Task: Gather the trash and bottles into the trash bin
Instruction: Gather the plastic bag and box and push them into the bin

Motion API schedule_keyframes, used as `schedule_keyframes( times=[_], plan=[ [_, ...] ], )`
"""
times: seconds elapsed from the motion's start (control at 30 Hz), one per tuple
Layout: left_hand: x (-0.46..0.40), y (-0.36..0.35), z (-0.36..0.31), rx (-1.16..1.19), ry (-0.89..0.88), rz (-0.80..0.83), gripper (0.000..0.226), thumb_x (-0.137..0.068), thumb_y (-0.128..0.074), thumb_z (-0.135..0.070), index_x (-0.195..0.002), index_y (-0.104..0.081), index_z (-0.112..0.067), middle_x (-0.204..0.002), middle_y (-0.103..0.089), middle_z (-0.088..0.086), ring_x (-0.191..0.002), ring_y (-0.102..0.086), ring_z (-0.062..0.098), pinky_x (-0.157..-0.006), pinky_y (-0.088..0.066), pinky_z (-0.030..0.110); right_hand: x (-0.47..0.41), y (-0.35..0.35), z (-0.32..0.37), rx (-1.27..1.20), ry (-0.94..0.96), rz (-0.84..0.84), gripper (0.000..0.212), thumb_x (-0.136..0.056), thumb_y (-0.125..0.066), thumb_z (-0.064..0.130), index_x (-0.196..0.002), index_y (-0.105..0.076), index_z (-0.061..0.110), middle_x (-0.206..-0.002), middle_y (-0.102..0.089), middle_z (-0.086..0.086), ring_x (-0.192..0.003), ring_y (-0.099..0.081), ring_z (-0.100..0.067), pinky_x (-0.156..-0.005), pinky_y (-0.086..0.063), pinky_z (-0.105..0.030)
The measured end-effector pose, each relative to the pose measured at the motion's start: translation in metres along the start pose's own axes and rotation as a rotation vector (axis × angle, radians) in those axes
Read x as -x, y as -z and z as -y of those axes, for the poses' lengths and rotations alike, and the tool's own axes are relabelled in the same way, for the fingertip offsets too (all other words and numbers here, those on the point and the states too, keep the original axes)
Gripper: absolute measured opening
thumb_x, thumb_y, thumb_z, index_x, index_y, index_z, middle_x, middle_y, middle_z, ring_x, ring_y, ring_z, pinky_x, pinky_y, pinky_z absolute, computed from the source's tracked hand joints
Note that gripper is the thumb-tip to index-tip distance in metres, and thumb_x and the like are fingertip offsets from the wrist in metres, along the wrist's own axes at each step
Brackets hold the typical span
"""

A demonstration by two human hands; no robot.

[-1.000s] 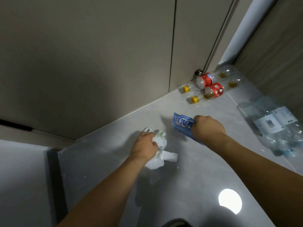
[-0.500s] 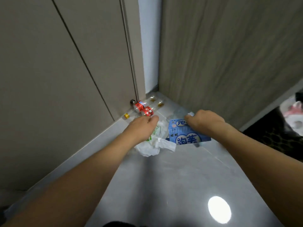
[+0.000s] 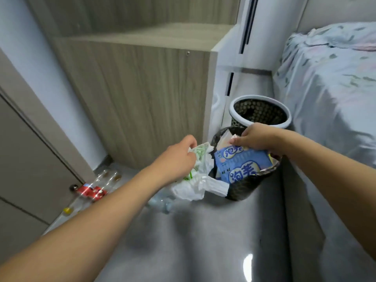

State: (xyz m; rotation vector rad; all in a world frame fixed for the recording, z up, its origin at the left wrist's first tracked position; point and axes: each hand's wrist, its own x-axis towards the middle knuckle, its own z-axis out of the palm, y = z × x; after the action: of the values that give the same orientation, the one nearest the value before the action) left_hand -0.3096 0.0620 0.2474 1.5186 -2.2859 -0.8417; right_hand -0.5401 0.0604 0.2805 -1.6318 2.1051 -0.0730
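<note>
1. While the bed with pale patterned bedding (image 3: 329,82) and the wood-grain cabinet (image 3: 142,94) flank the grey floor (image 3: 203,241), two bins stand between them.
2. Nearest is the dark mesh trash bin (image 3: 247,187), already fairly full; the white-rimmed mesh bin (image 3: 260,115) stands behind.
3. Right hand (image 3: 256,138) pinches the blue snack packet (image 3: 242,166) over the near bin; it may spring out.
4. Left hand (image 3: 177,159) grips the crumpled white plastic bag (image 3: 195,184) beside the rim; released here, it would likely miss.
5. Red-labelled clear bottles (image 3: 93,191) lie by the door.
</note>
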Motion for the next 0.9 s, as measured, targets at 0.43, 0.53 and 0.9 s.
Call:
schedule_keyframes(
  times=[0.43,0.53,0.9],
  plan=[
    [-0.106,-0.064,-0.095,0.35,-0.077,-0.447,0.015,-0.088,-0.032,-0.004,-0.093,-0.031,-0.019,-0.102,-0.039,0.002,-0.089,-0.04,0.02,-0.063,-0.03,0.027,-0.085,-0.03,-0.119,-0.366,-0.18,-0.318,0.005,-0.08,-0.055,0.004,-0.082,-0.058,0.001,-0.087,-0.067,-0.017,-0.072,-0.066,-0.031,-0.065,-0.059,-0.041],
    [-0.141,-0.083,-0.096,0.275,-0.082,-0.497,0.013,-0.089,-0.032,-0.006,-0.093,-0.032,-0.018,-0.102,-0.038,0.001,-0.092,-0.041,0.022,-0.072,-0.033,0.03,-0.099,-0.045,-0.129,-0.2,-0.213,-0.246,0.01,-0.084,-0.053,0.006,-0.075,-0.048,0.005,-0.084,-0.057,-0.011,-0.076,-0.054,-0.028,-0.062,-0.044,-0.031],
    [-0.233,-0.203,-0.062,-0.352,-0.079,0.278,0.05,-0.084,-0.02,-0.036,-0.113,-0.057,-0.018,-0.126,-0.054,0.011,-0.116,-0.047,0.033,-0.097,-0.036,0.047,-0.126,-0.045,-0.159,-0.181,-0.224,-0.08,0.03,-0.093,-0.044,0.004,-0.064,-0.038,0.008,-0.071,-0.041,-0.005,-0.06,-0.04,-0.018,-0.052,-0.034,-0.027]
  ],
)
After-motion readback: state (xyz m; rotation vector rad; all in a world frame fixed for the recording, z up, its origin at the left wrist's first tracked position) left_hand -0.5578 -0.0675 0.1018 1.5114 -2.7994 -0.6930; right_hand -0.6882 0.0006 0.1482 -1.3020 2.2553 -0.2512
